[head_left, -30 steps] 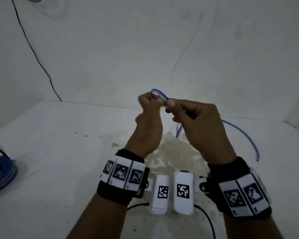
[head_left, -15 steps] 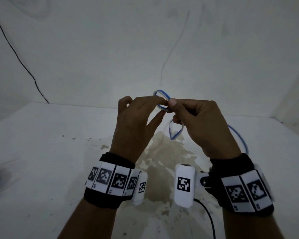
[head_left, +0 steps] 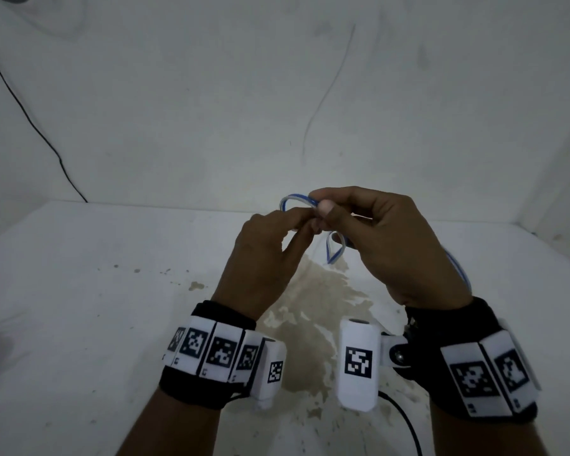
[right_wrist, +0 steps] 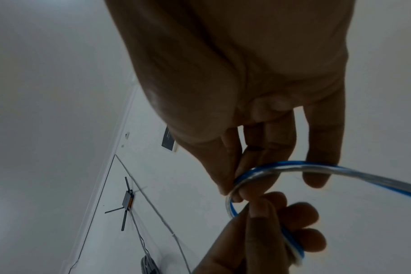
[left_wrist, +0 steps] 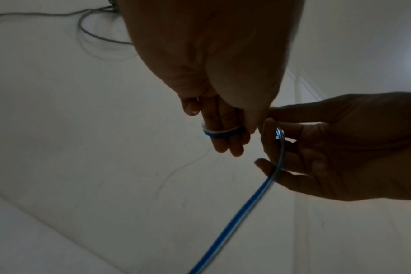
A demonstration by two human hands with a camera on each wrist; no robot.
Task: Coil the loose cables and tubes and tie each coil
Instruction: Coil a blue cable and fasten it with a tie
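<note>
A stained white table; a thin black wire on the wall

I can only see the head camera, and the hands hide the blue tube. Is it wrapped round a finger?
Observer: Yes. The left wrist view shows the blue tube looped round fingers of the left hand.
Operator: What's the other hand doing?
Observer: The right hand pinches the tube beside that loop, and the loose length trails across its fingers.
Operator: Anything else lying around?
Observer: The right wrist view shows a small box with antennas and a grey cable bundle.
</note>
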